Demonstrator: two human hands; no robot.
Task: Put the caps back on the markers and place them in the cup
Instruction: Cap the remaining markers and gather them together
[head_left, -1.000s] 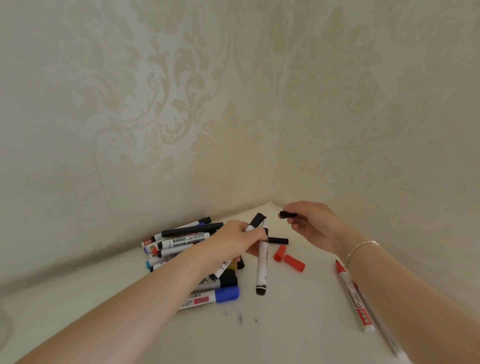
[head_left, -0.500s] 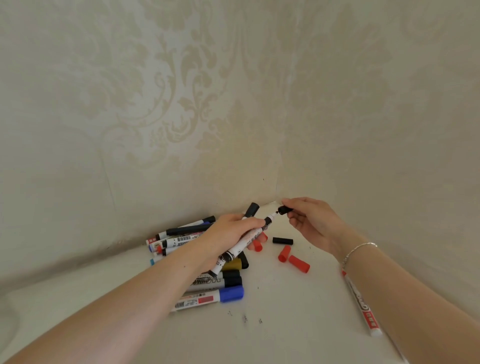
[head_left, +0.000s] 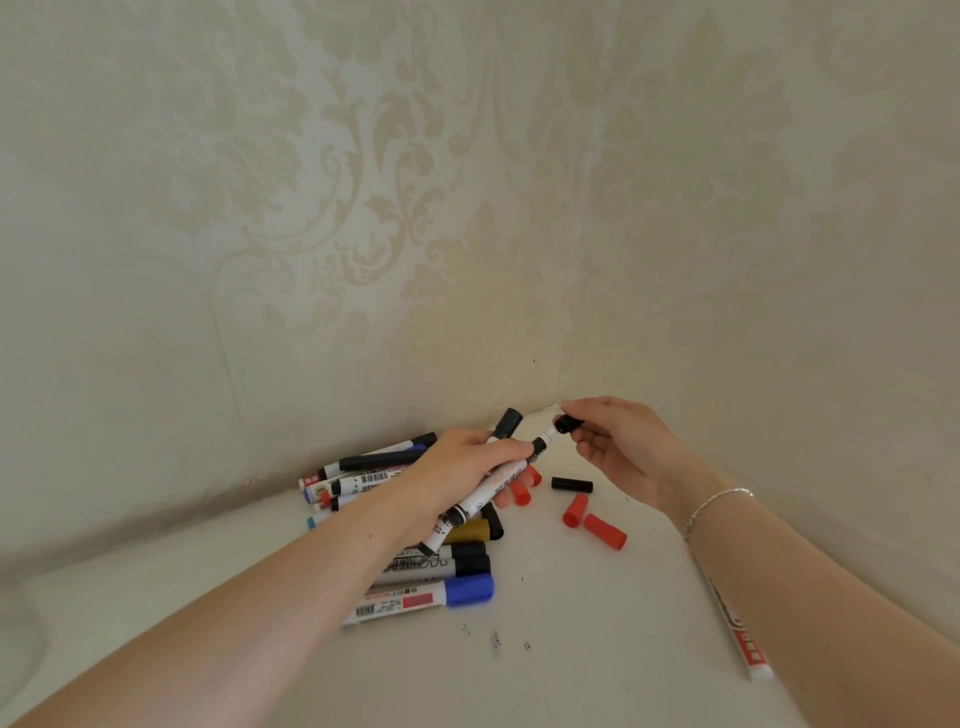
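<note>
My left hand (head_left: 462, 475) grips a white uncapped marker (head_left: 480, 501) pointing up to the right, plus a second marker whose black cap (head_left: 508, 423) sticks out above my fingers. My right hand (head_left: 618, 449) pinches a black cap (head_left: 565, 425) just off the uncapped marker's tip. A pile of markers (head_left: 374, 478) lies behind and under my left arm, among them one with a blue cap (head_left: 467, 591). Loose on the surface are a black cap (head_left: 571, 485) and red caps (head_left: 602, 530). No cup is in view.
The white surface (head_left: 571, 649) ends in a corner between two patterned walls (head_left: 563, 374). A red-labelled marker (head_left: 737, 634) lies partly under my right forearm. Small dark specks (head_left: 496, 640) dot the surface in front of the pile.
My left hand lifted the hanging marker and turned its tip up toward the right. My right hand brought the black cap to that tip. The view shifted slightly.
</note>
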